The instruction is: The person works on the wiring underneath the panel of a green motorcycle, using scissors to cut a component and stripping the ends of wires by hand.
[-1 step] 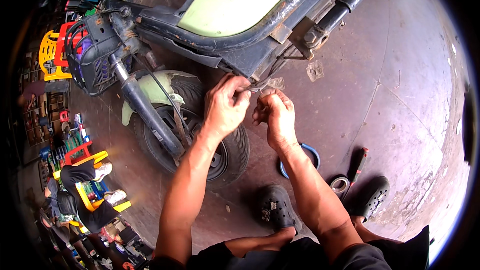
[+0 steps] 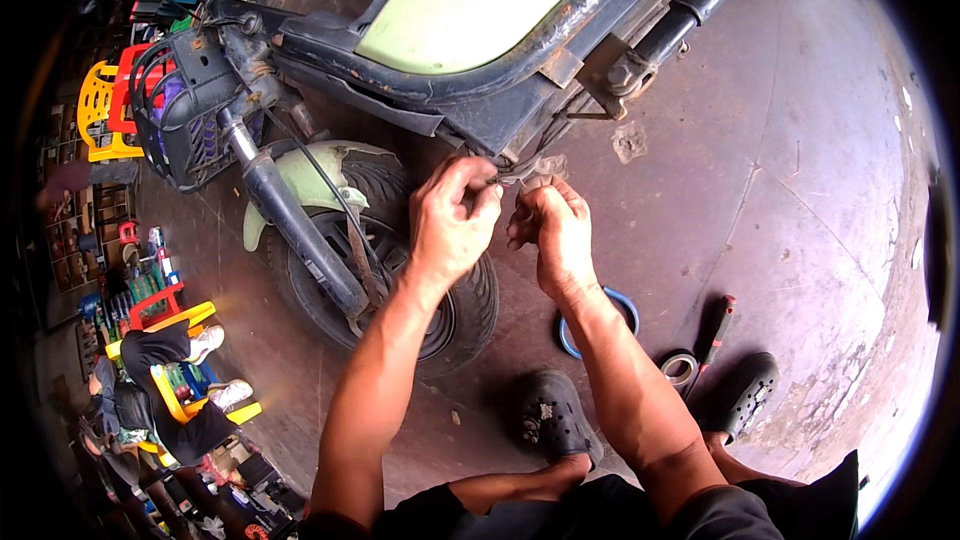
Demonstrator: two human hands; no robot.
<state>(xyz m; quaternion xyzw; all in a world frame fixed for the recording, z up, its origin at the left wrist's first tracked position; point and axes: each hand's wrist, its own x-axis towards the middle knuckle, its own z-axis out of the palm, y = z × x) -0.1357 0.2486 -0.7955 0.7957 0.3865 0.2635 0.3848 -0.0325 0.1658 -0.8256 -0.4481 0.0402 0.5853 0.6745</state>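
Observation:
My left hand (image 2: 450,220) is closed in a pinch on thin wires (image 2: 544,165) below the lower frame of a scooter (image 2: 440,100) with pale green panels. Just to its right, my right hand (image 2: 555,235) has curled fingers pinching the wire ends; their exact tips are too small to make out. Both hands are above the front wheel's right side, near the grey floor. The front fork (image 2: 300,240) and green mudguard (image 2: 290,180) stand to the left of my left hand.
A blue ring (image 2: 627,305), a tape roll (image 2: 679,370) and a red-handled tool (image 2: 718,332) lie by my feet (image 2: 550,415). At left are yellow and red chairs (image 2: 95,110), cluttered shelves (image 2: 75,250) and a seated person's legs and white shoes (image 2: 205,345).
The fingers of my left hand have shifted very slightly downward at the wires. Little else has visibly moved.

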